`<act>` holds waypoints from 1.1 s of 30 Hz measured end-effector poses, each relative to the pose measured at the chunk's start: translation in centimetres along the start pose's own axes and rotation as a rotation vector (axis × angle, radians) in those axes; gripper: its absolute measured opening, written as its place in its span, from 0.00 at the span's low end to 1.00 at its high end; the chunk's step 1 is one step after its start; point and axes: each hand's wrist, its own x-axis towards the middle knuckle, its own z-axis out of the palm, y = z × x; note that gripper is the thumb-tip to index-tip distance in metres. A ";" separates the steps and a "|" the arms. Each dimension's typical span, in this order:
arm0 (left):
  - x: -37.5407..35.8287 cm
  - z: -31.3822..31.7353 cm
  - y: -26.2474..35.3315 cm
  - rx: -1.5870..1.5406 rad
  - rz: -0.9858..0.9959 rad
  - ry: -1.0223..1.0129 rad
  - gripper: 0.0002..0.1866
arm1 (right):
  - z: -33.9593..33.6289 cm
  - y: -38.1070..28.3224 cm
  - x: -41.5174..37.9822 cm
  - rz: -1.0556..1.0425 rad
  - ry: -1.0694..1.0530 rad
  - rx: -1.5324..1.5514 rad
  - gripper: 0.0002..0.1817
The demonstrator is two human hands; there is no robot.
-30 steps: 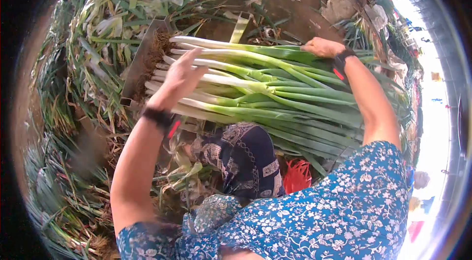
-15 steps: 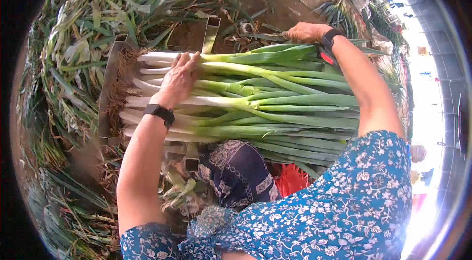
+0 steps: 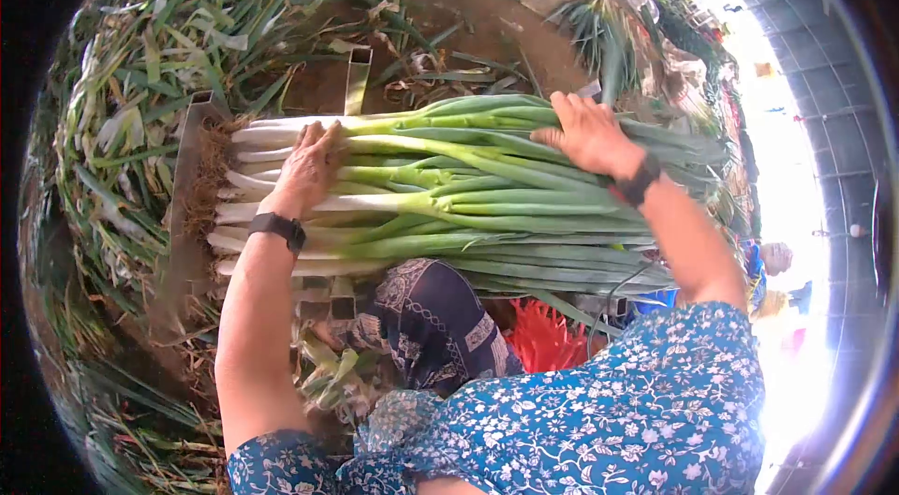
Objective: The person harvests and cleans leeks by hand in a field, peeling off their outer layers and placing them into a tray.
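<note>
Leeks (image 3: 449, 200) stacked in metal frame (image 3: 192, 186): your left hand (image 3: 307, 167) and right hand (image 3: 588, 134) press flat, fingers spread, gripping nothing; next, square roots against frame.

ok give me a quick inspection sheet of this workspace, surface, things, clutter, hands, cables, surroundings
surface: bare brown earth, strewn with plant trimmings
job's things: bundle of long green-and-white leeks lying flat, root ends against a grey metal plate on the left; an upright metal bar stands behind the bundle
clutter: heaps of cut green leaves all round; red plastic netting below the bundle
hands: left hand flat on the white stalks; right hand flat on the green tops; neither has a closed grip; a dark band on each wrist
cables: nothing seen
surroundings: outdoors in bright sun; more piled leeks at upper right
</note>
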 end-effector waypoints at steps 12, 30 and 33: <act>0.6 0.1 -0.5 -0.081 -0.141 -0.181 0.31 | 9.8 8.3 -0.1 -0.003 0.126 0.658 0.22; -37.7 -16.1 0.0 -0.856 -0.947 0.756 0.16 | -1.9 -0.5 7.4 -0.135 -0.069 -0.017 0.19; -44.8 -15.1 0.8 -0.982 -0.939 1.050 0.11 | -4.2 -5.3 12.6 -0.883 0.278 -0.070 0.16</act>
